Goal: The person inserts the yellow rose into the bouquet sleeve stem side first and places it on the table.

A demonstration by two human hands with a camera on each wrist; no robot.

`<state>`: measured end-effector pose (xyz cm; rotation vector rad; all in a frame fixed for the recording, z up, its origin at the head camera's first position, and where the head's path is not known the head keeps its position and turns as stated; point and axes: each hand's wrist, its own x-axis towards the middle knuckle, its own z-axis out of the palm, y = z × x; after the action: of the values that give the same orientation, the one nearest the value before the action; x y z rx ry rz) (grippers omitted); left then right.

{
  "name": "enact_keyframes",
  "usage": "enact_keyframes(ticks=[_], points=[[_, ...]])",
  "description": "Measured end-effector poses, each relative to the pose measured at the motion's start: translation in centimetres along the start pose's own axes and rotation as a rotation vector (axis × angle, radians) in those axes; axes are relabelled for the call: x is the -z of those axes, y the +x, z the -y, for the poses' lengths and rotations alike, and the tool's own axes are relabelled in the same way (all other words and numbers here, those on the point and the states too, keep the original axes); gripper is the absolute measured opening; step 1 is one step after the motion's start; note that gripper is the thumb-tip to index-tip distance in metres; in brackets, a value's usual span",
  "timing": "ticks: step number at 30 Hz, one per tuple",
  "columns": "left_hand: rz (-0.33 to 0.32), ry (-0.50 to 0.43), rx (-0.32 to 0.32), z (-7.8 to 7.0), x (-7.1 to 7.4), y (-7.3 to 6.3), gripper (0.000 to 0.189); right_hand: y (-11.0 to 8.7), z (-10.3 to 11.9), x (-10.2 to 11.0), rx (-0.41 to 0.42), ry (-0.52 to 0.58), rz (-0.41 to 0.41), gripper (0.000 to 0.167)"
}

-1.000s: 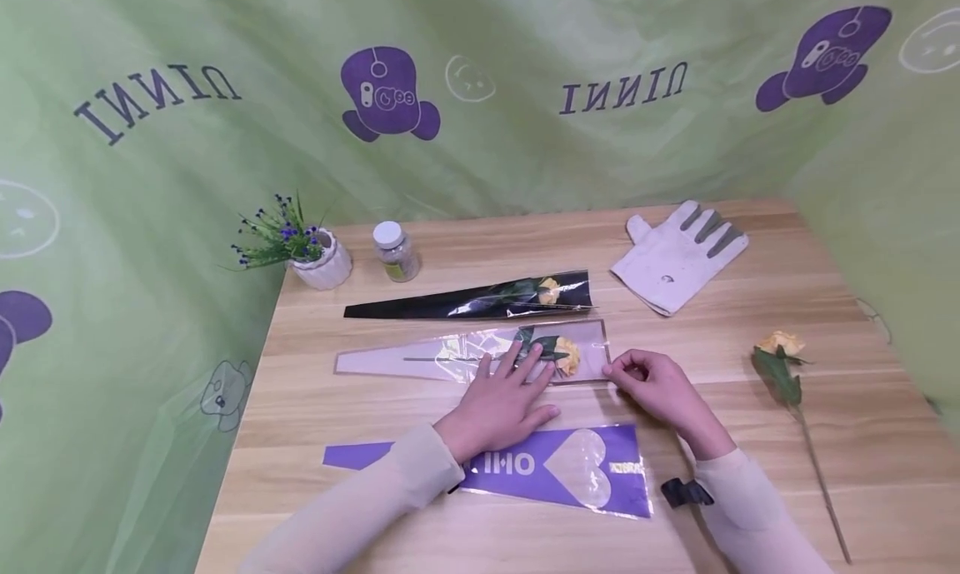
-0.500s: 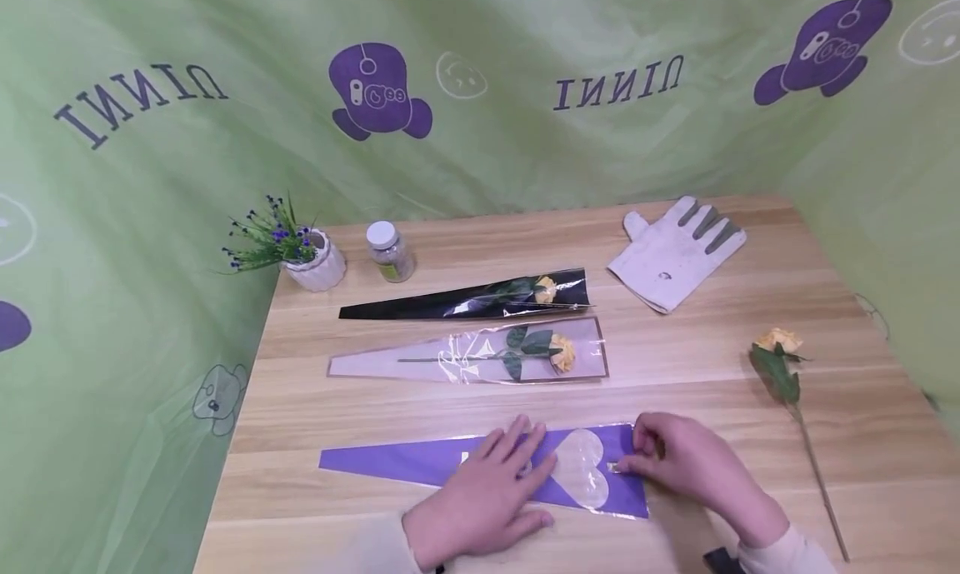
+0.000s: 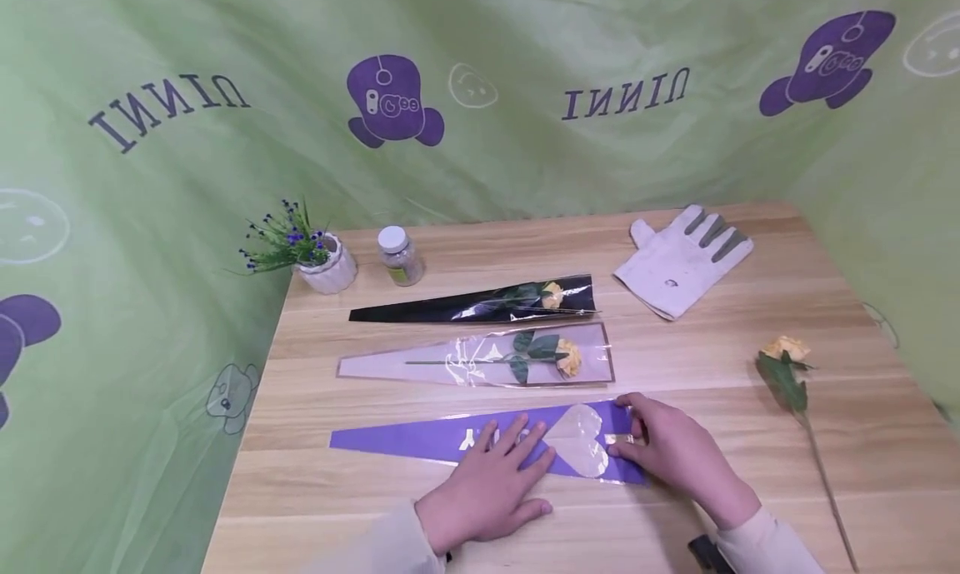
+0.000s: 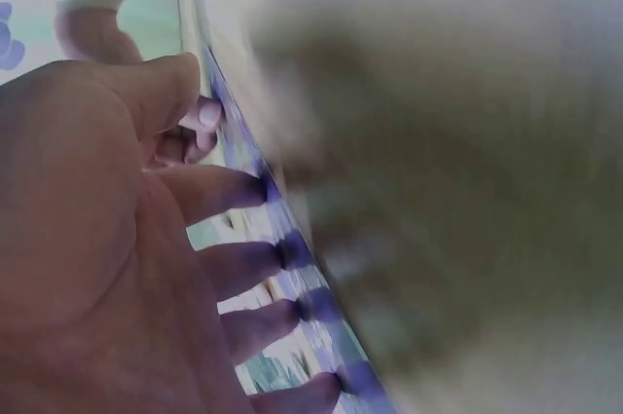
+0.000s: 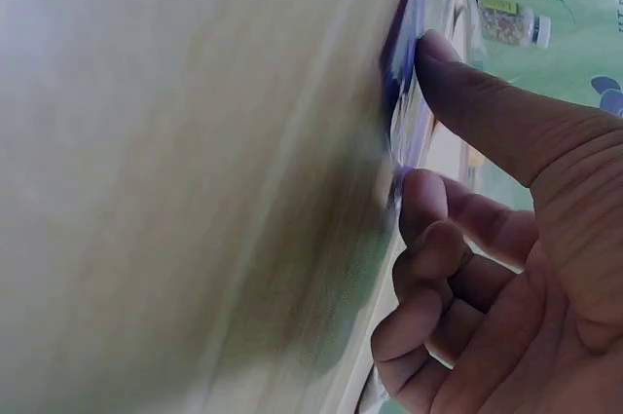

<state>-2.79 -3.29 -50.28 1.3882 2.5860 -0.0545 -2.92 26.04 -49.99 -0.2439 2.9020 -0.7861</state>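
From here I see the purple sleeve [image 3: 450, 437] at six o'clock, long axis nine to three. The left hand [image 3: 491, 484] presses it, fingers spread; the right hand [image 3: 686, 459], nearer its three-o'clock wide end, touches it, whether gripping I cannot tell.

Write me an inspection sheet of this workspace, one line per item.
Surface: wood-grain table.
Job's things: purple wrapper; brown-bordered wrapper and black wrapper, each with a yellow rose inside; loose rose at right.
Clutter: potted plant, white-capped bottle, glove.
Grippers: left hand rests spread fingers on the purple wrapper; right hand touches its wide end, pinch unclear.
Cables: nothing seen.
Surroundings: green printed curtain behind and at both sides.
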Motion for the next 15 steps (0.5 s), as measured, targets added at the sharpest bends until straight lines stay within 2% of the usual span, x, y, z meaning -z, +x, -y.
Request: enact_keyframes(ticks=[4, 10, 15], points=[[0.003, -0.033, 0.010, 0.83, 0.15, 0.81, 0.065, 0.48, -0.19, -0.14, 0.022, -0.018, -0.020, 0.062], [0.002, -0.079, 0.033, 0.89, 0.11, 0.93, 0.066, 0.76, -0.36, -0.33, 0.066, -0.044, -0.049, 0.060], [-0.001, -0.068, 0.037, 0.84, 0.19, 0.90, 0.066, 0.78, -0.38, -0.25, 0.052, -0.036, -0.048, 0.053]])
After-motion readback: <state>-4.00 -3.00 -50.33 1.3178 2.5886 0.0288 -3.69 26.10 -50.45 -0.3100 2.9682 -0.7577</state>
